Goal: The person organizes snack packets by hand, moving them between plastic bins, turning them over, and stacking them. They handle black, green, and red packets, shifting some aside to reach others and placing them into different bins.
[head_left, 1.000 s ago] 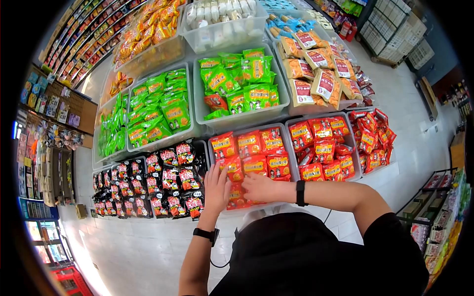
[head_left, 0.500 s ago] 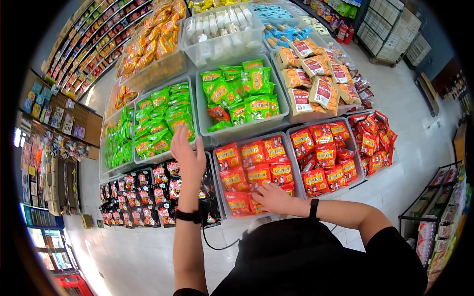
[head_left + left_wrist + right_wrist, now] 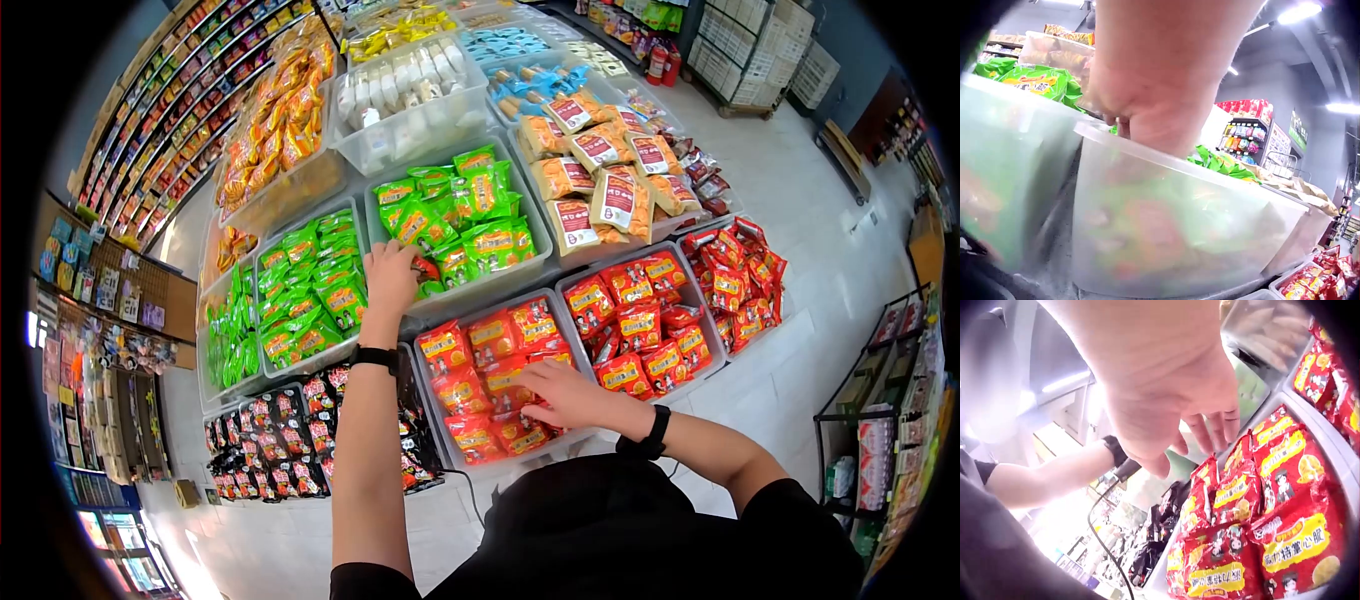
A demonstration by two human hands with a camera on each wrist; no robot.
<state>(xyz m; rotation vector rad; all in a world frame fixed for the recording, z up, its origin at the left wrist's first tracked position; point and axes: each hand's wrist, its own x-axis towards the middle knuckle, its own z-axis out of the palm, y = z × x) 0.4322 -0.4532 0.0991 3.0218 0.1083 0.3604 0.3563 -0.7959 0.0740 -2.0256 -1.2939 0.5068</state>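
Note:
My left hand (image 3: 392,282) reaches over the near left corner of a clear bin (image 3: 480,292) of green snack packets (image 3: 495,248). Its bent fingers grip the edge of one red snack packet (image 3: 427,270) lying among the green ones. In the left wrist view the hand (image 3: 1160,119) dips past the bin's rim, and its fingertips are mostly hidden. My right hand (image 3: 570,395), fingers loosely spread, hovers over a bin of red snack packets (image 3: 465,390) laid in rows. The right wrist view shows this hand's fingers (image 3: 1216,428) just above the packets, with nothing held.
Black packets (image 3: 270,435) fill bins at the front left. More red packets (image 3: 640,325) stand to the right, with tan bread-like packs (image 3: 620,195) behind them. Raised bins of orange packets (image 3: 275,130) and white packs (image 3: 405,85) are farther back. A cable (image 3: 1100,537) hangs by the left wrist.
My left hand has gone from the red packets up and forward to the red packet in the green bin. My right hand has lifted off the red packets. The view has shifted.

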